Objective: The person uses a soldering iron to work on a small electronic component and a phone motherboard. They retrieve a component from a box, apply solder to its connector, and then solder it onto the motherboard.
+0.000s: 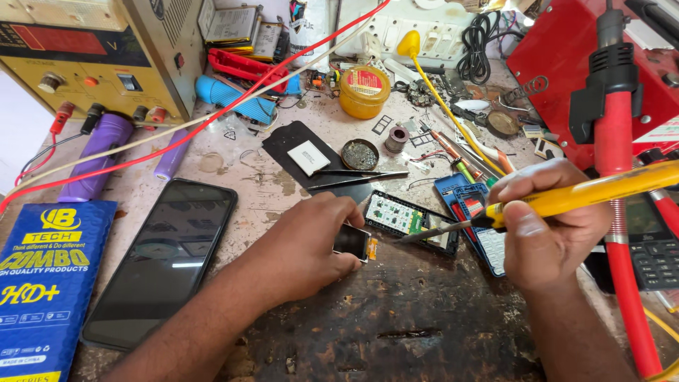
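My left hand point(308, 244) pinches a small dark display module point(352, 241) with an orange flex tail, held down on the worn workbench. My right hand point(548, 223) grips a yellow soldering iron point(587, 192); its metal tip point(424, 234) points left and ends just right of the module's flex. Behind the tip lies a phone circuit board point(399, 216) in a black frame, green side up. A blue phone housing point(470, 205) sits to the right of the board, partly hidden by my right hand.
A black smartphone point(166, 258) lies face up at left beside a blue package point(46, 283). Tweezers point(357, 177), a solder wire tin point(359, 154), a yellow flux jar point(364, 90), a power supply point(92, 53) with red lead, a red hot-air station point(601, 78) and a keypad phone point(654, 247) crowd the bench.
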